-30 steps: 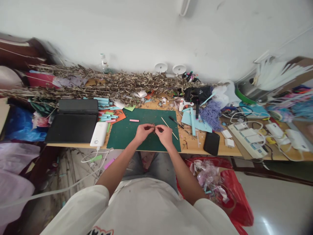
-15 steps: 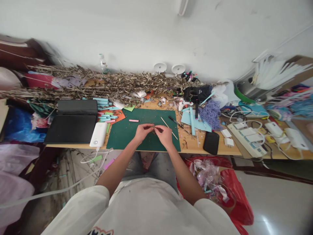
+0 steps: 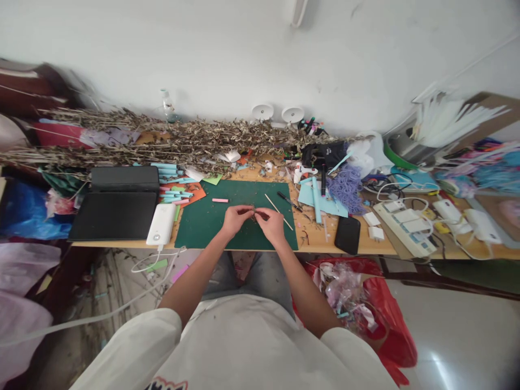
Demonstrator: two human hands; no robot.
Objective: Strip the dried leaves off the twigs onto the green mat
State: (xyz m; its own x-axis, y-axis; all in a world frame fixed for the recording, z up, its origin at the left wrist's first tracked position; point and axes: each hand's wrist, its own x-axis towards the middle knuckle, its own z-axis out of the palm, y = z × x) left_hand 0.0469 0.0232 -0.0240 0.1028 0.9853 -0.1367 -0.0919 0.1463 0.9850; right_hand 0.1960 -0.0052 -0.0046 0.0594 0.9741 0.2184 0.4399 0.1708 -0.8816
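Over the green cutting mat [image 3: 199, 227], my left hand [image 3: 237, 218] and my right hand [image 3: 271, 223] meet fingertip to fingertip. Both pinch a small bit of brown dried plant [image 3: 254, 210], mostly hidden by the fingers. Brown crumbs lie on the mat around them. A short pink paper roll [image 3: 220, 200] rests on the mat to the left of my hands. To their right lie a thin wooden stick [image 3: 279, 212] and a black pen [image 3: 290, 201].
Dried plant stalks [image 3: 219, 135] run along the back. Left stand a black tablet case [image 3: 114, 214], a white power bank [image 3: 161, 225] and blue paper rolls [image 3: 164, 170]. Right are a glue gun [image 3: 304, 172], purple yarn [image 3: 346, 188], a phone [image 3: 348, 235] and a power strip [image 3: 404, 230].
The whole view has shifted slightly, so things on the table appear a little further left. My hands stay together over the mat, still pinching the dried plant bit.
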